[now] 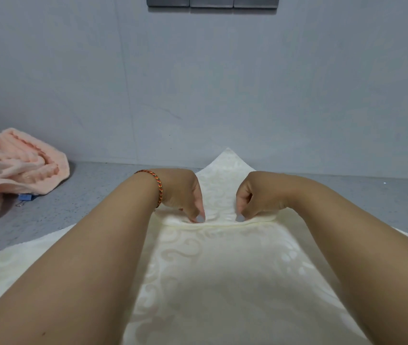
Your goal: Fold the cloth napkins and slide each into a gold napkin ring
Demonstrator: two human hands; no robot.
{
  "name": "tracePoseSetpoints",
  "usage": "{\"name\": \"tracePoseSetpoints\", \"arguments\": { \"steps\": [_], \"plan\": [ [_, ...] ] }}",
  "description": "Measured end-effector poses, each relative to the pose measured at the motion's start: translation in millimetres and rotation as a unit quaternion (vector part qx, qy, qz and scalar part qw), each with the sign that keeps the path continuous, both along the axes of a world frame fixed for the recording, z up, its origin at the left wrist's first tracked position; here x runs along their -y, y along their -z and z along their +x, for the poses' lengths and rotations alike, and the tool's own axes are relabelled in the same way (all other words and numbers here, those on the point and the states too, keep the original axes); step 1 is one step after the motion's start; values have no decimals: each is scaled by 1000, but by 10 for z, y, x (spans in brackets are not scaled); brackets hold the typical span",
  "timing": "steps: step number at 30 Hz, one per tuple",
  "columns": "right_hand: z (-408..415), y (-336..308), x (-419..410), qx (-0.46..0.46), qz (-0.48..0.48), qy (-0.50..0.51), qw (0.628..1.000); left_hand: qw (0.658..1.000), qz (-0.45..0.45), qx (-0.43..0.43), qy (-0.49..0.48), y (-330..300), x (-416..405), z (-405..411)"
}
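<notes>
A cream cloth napkin (213, 265) with a swirl pattern lies spread on the grey counter, one corner pointing at the wall. A raised fold runs across it near its far end. My left hand (184, 192), with a braided band on the wrist, pinches that fold with fingertips on its left part. My right hand (255, 195) pinches the same fold a little to the right. Both forearms lie over the napkin and hide its sides. No gold napkin ring is in view.
A crumpled peach towel (21, 168) lies at the left by the wall, with a blue binder clip (25, 197) beside it. The grey wall (223, 83) rises just behind the napkin. Grey counter (93, 192) shows left and right of my arms.
</notes>
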State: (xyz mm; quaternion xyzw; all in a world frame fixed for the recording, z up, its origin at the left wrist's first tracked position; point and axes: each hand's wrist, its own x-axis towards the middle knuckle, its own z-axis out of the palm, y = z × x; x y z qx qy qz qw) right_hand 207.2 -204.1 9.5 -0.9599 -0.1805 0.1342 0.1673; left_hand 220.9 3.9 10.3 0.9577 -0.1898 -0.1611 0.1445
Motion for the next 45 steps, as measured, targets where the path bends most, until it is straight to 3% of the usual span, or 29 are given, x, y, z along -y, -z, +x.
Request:
{"name": "tracePoseSetpoints", "arguments": {
  "steps": [9,14,20,24,28,33,37,45],
  "plan": [
    [59,27,-24,-14,-94,-10,995,997,80,-4,-10,-12,38,3],
    [-2,-131,-132,-20,-176,-38,983,985,171,1,14,-123,124,-92],
    [-275,-37,-97,95,-113,-22,989,992,81,97,-1,-17,71,-358],
    [-486,-26,-105,168,-153,-50,973,989,56,136,16,-13,67,-557],
    [-600,-60,-120,143,-193,-87,967,990,85,109,18,-32,44,-660],
    [-598,-70,-98,117,-189,-51,974,994,96,56,-17,-78,61,-704],
    [-558,-89,-117,98,-165,-51,980,994,62,84,-20,-35,75,-683],
    [-451,-34,-76,67,-136,-23,988,992,86,94,-17,26,2,-612]
  ]
}}
